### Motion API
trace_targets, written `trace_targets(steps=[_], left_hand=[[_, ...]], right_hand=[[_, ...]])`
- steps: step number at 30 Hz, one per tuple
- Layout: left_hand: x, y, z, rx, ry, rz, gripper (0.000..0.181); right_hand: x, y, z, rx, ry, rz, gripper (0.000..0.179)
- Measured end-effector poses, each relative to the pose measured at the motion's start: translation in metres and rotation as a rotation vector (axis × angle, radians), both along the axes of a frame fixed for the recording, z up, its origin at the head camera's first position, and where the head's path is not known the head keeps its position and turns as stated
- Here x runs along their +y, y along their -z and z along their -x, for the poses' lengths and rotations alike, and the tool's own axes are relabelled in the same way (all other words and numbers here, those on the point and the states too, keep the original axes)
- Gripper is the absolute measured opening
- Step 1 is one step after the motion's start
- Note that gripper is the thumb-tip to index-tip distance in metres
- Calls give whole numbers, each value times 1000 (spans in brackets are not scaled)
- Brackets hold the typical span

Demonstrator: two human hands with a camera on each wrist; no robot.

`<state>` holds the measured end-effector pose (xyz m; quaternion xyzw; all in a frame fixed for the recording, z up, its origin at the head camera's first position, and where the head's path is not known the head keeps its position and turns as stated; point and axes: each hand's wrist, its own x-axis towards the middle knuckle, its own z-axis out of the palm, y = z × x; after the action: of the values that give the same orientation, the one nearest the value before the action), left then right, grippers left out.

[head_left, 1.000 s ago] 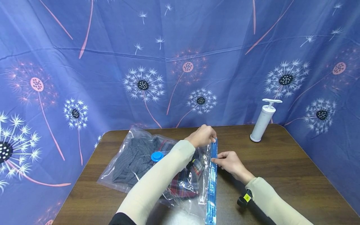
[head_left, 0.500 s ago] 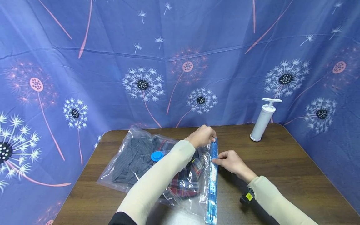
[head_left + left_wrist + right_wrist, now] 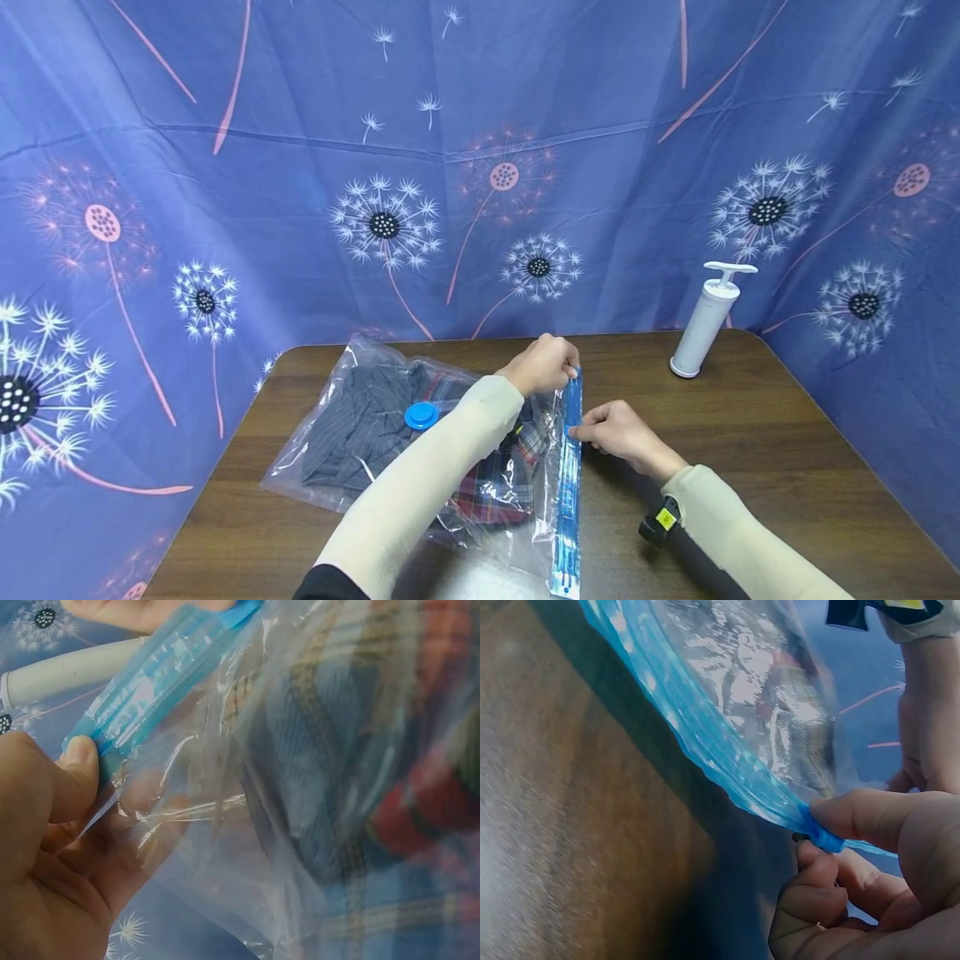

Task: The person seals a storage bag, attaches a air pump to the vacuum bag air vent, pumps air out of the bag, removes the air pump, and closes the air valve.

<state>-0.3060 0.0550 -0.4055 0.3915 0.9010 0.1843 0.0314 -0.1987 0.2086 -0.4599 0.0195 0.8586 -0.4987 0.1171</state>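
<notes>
A clear vacuum storage bag (image 3: 307, 467) lies on the table with dark grey and plaid clothes (image 3: 491, 492) inside. Its blue round valve (image 3: 422, 415) faces up. Along the bag's right side runs a blue zip strip (image 3: 567, 508). My left hand (image 3: 542, 364) pinches the far end of this strip; the left wrist view shows the thumb (image 3: 81, 761) pressed on it. A little nearer, my right hand (image 3: 621, 433) pinches a small blue zip slider (image 3: 823, 831) on the strip, thumb above and curled fingers below.
A white hand pump (image 3: 705, 327) with a T-shaped handle stands upright at the back right of the wooden table (image 3: 750, 467). Behind the table hangs a blue curtain (image 3: 465, 100) with dandelion prints.
My right hand has slid slightly along the strip toward the near end. The left hand keeps its pinch at the far end, and the bag stays in place.
</notes>
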Motion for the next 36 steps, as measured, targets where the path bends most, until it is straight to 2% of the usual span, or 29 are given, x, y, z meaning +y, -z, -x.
trace_targets(steps=[5,11,22,36], left_hand=[[-2,-1,-1,-1,-1,-26,15],[-4,-2,-2,9,0,-29,14],[-1,-2,-4,39,-26,7,14],[1,0,-1,65,-55,43,11]], right_hand=[[-2,4,-3,-19,-28,17,28],[-3,1,-9,-38,-59,14,29],[-1,5,-16,-69,-89,42,30],[-4,5,-24,-91,-94,16,26]])
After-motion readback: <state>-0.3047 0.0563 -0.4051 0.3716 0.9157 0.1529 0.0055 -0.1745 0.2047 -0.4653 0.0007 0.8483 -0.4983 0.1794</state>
